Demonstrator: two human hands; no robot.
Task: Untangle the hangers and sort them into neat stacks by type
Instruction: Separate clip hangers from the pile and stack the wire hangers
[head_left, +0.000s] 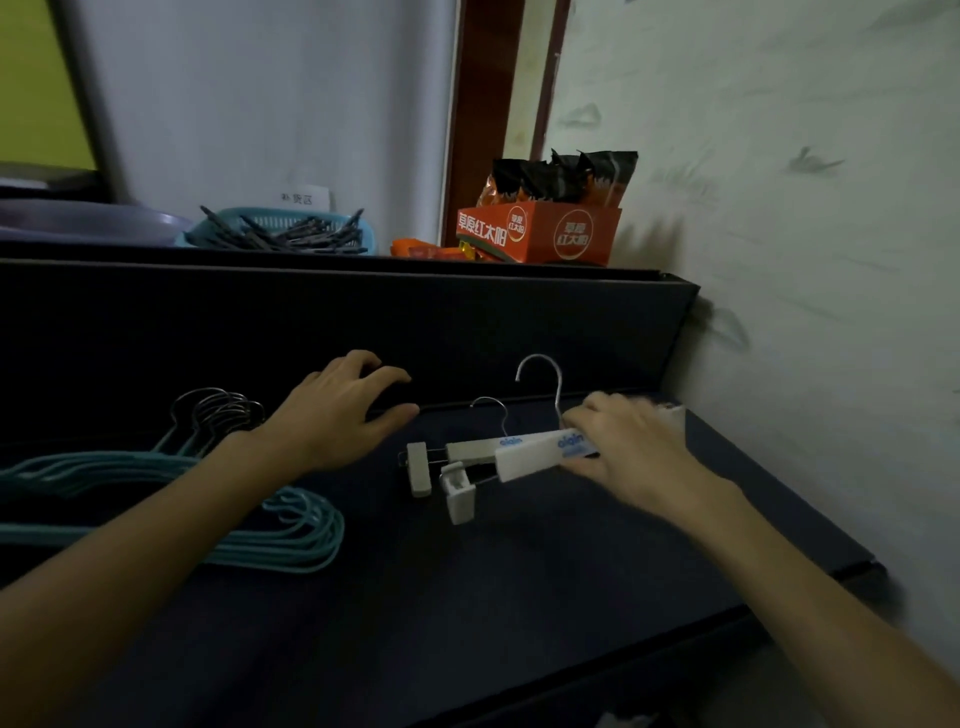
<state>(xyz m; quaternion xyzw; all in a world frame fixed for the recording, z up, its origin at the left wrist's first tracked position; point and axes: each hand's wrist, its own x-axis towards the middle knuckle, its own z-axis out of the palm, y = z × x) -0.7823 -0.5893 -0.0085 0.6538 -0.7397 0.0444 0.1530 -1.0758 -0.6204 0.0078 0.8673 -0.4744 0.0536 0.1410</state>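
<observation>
We have only one view, from a camera on the person's head. It looks forward and down, close over the dark table (519, 597). Both forearms enter from the near edge. On the far side we see a raised shelf (363, 291), on the right a pale wall (805, 234) very near.

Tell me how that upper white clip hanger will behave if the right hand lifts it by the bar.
The white clip hanger looks rigid, so it likely lifts without flexing. Its end clip may slide or swing. Its hook could snag the hanger underneath.
</observation>
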